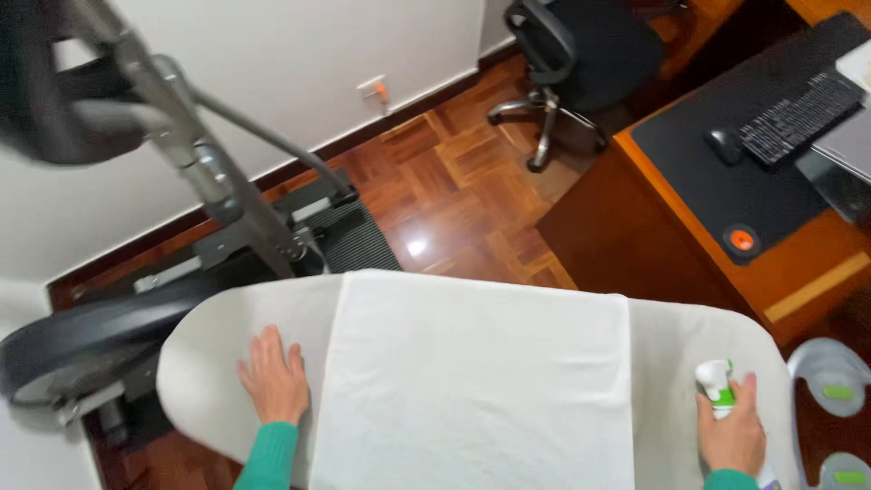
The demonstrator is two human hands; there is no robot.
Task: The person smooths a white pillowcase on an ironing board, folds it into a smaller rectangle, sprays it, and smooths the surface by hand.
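Left hand (273, 381) flat, fingers spread, pressing the ironing board (218, 336) just left of a white towel (476, 381) draped across its middle, right hand (733, 436) at the near right end, wrapped around a small white-and-green bottle (716, 386)

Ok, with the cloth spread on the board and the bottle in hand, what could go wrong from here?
The right hand holds the spray bottle near the ironing board end; it might drop toward the iron beside it. The left hand rests beside the white cloth, not on it, so the cloth could slide.
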